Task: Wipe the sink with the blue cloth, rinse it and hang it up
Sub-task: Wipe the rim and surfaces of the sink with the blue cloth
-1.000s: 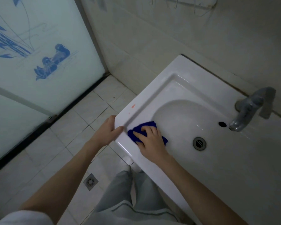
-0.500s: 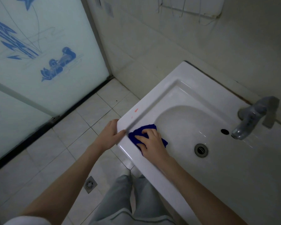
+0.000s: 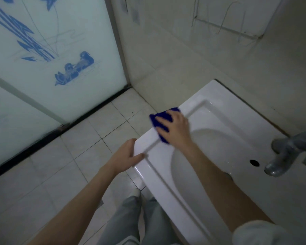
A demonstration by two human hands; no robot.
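Head view: the blue cloth [image 3: 154, 120] is pressed onto the left sink rim [image 3: 193, 103] by the right hand [image 3: 175, 128], fingers [image 3: 164, 118] spread, for wiping; the near corner is gripped by the left hand [image 3: 129, 154] for support.

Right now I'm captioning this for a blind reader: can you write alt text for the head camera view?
A person's right hand presses a blue cloth onto the left rim of a white sink while the left hand holds the sink's near corner. A grey tap stands at the right, and a frosted glass door with blue duck prints fills the left.
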